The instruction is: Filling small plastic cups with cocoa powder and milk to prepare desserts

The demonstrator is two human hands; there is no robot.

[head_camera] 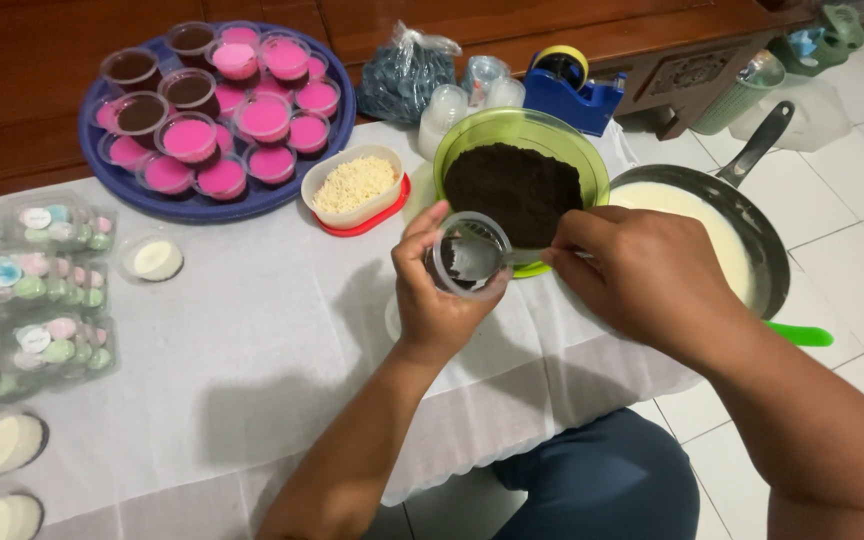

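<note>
Currently, status:
left hand (439, 300): wrapped around a small clear cup (469, 255), tilted toward the camera, held above the counter (252, 340) at the near rim of the green bowl (452, 150).
right hand (642, 270): closed, fingertips pinched at the cup's rim; can't tell if it holds a spoon or a lid, it's hidden.
cup: dark crumbs line the bottom, nothing else in it that I can see.
bowl: full of dark crumbs, just behind the cup.
pan (752, 240): cream mix inside, right of the bowl, touching or nearly so.
done: blue tray (112, 180) at far left carries many filled cups, mostly pink, some brown; lidded packs and white-filled cups along the left edge.
left: judging by the full bowl and full pan, plenty still to portion; this cup looks at its first layer.
other: tub of pale shreds (354, 185) between tray and bowl; tape dispenser (577, 90) behind.
</note>
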